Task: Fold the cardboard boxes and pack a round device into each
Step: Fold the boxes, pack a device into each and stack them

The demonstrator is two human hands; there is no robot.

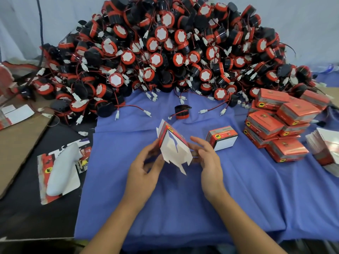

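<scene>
A half-folded box (172,145) is held just above the blue cloth (183,198), near the middle of the view, between both hands. Its red printed walls are turned up and away, and its white flaps are left hanging open toward the camera. The left hand (145,167) is curled round the box's left side, with the thumb nearer the camera and the fingers behind. The right hand (209,158) is set against the right side, with its fingers bent round the lower edge beneath the flaps.

A closed box (222,137) is stood on the cloth just beside the right hand, with its white end face turned toward the camera. Beyond the held box, a single round device (181,111), black with a red band, is laid on the cloth, apart from the rest, and a thin lead with a white plug is seen beside it.

Behind it, a large pile of round devices (174,48) is heaped across the far side of the surface, tangled with red and black leads and white plugs. At the right, a stack of closed red boxes (282,125) is piled loosely on the cloth. A bundle of flat boxes (326,145) is seen at the far right edge.

To the left of the cloth, on the dark surface (36,217), a blister pack (58,171) with a white moulded shell on a red card is laid flat. A brown cardboard sheet (20,143) is seen beyond it at the left edge.
</scene>
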